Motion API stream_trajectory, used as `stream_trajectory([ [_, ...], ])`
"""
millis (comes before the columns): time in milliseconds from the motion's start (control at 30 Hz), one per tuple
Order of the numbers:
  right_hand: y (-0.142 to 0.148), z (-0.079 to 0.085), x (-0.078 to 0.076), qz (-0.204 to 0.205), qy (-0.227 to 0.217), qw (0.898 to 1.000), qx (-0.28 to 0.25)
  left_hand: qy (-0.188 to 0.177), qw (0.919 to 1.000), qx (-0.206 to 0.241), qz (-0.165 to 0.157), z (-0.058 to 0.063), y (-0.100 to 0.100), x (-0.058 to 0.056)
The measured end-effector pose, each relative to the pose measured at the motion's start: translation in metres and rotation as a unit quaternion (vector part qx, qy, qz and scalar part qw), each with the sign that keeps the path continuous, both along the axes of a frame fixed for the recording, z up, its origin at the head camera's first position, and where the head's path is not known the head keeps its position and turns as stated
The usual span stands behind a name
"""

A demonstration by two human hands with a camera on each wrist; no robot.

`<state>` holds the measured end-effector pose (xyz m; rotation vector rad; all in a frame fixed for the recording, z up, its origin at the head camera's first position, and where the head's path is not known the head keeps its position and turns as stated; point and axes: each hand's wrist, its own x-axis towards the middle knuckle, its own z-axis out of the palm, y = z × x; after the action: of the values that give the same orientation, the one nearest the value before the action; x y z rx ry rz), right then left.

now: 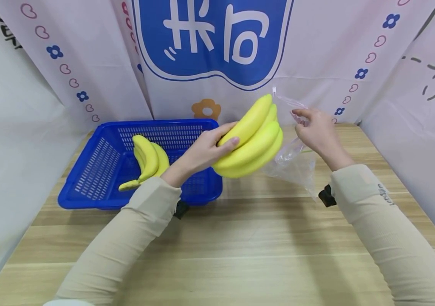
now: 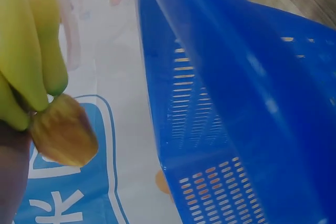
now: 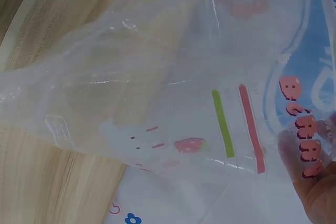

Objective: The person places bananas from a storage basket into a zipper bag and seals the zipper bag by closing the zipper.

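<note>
My left hand (image 1: pixel 213 142) grips a bunch of yellow bananas (image 1: pixel 253 142) above the table, just right of the basket. The left wrist view shows the bunch's brown stem end (image 2: pixel 65 132) and part of the greenish-yellow bananas. At the right, my right hand (image 1: pixel 317 129) pinches the rim of a clear plastic zip bag (image 1: pixel 292 168), which hangs down behind the bananas. Printed letters, a strawberry and coloured strips mark the bag (image 3: pixel 173 93) in the right wrist view. The bananas are close to the bag's upper edge; whether they touch it I cannot tell.
A blue perforated plastic basket (image 1: pixel 87 170) stands on the left of the wooden table (image 1: pixel 240 255). Another small bunch of bananas (image 1: pixel 149 157) lies inside it. A printed white cloth (image 1: pixel 106 63) hangs behind the table, with white sheets at both sides.
</note>
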<state>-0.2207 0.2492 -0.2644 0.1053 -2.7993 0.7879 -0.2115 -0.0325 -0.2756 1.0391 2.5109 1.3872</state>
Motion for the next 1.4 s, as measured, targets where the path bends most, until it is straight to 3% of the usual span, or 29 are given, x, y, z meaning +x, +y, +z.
stream_trajectory([
  [100,0.0,0.0,-0.001,0.004,0.003,1.0,0.003,-0.021,0.9997,-0.007,-0.013,0.0,0.002,-0.002],
  [233,-0.002,0.0,-0.001,0.01,0.0,1.0,0.01,-0.022,0.9994,-0.023,-0.011,0.0,0.005,-0.004],
  [733,-0.008,0.003,0.0,0.035,-0.037,0.999,0.001,-0.012,0.9984,-0.047,0.03,-0.002,0.014,-0.009],
  [1200,-0.02,0.006,0.002,0.055,-0.054,0.997,-0.004,-0.009,0.9895,-0.095,0.109,-0.007,0.033,-0.013],
  [1400,-0.024,0.007,0.002,0.058,-0.071,0.996,-0.018,-0.026,0.9915,-0.084,0.095,-0.007,0.038,-0.013],
])
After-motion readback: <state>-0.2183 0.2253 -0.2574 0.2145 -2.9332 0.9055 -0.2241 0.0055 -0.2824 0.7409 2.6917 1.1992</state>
